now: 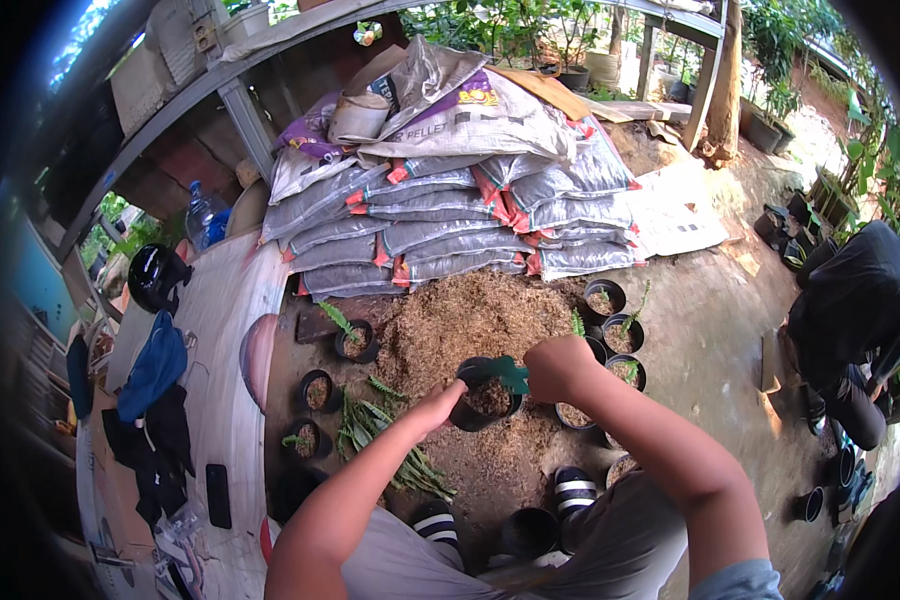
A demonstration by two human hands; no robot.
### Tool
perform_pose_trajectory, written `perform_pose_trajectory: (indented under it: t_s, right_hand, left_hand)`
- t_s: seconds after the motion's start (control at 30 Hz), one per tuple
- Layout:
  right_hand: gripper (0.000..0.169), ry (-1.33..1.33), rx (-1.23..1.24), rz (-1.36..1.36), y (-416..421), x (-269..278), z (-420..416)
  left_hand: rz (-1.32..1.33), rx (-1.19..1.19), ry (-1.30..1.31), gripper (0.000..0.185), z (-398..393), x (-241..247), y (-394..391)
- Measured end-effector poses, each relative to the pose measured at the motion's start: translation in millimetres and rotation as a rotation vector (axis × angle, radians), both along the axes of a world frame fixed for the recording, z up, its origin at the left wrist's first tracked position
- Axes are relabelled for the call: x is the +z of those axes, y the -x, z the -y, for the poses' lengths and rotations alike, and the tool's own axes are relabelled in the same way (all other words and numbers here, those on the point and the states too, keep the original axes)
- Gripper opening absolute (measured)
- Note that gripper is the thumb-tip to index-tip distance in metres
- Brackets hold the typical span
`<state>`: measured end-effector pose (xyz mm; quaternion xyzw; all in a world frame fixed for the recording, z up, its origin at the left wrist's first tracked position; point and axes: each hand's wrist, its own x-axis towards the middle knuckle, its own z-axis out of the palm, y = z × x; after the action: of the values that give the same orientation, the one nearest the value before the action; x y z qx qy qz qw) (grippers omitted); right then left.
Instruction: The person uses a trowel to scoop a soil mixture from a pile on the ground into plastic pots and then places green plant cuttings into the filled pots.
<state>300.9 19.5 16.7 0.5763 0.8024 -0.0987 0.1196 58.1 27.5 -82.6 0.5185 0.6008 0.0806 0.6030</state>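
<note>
My left hand [436, 405] grips the rim of a black plastic plant pot [474, 418], which is partly filled with brown growing mix. In my right hand [566, 369] is a green hand trowel [507, 374], its blade over the pot's mouth. Behind and below the pot spreads a heap of loose brown growing mix [472, 319]. To the left of the heap lie cut fern fronds and long green leaves [409, 457]. Several black pots with mix stand on the right, some with small ferns, such as one pot [619, 334] near my right hand.
Filled sacks [450, 244] are stacked behind the heap. More small pots [319, 391] stand at left, beside a pale board [229, 360] holding a phone [218, 495], a helmet [154, 277] and cloths. An empty black pot [530, 531] is between my feet. A person [851, 300] in dark clothes crouches at right.
</note>
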Motion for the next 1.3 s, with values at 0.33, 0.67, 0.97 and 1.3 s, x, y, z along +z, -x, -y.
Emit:
perform_pose_trajectory:
  t_s: [0.33, 0.67, 0.97, 1.3]
  right_hand:
    - [0.028, -0.097, -0.305, -0.858, -73, -13, -33]
    - [0.033, 0.16, -0.473, -0.823, -60, -82, -73]
    - [0.053, -0.057, -0.749, -0.873, 41, -258, -43]
    - [0.058, 0.261, -1.187, -0.833, 177, -418, 169]
  left_hand:
    - [0.154, 0.256, 0.008, 0.05, -34, 19, 69]
    - [0.308, 0.674, -0.454, 0.021, -28, 64, 82]
    - [0.174, 0.606, -0.562, 0.023, -21, 55, 98]
    - [0.17, 0.52, -0.594, 0.021, -36, 47, 91]
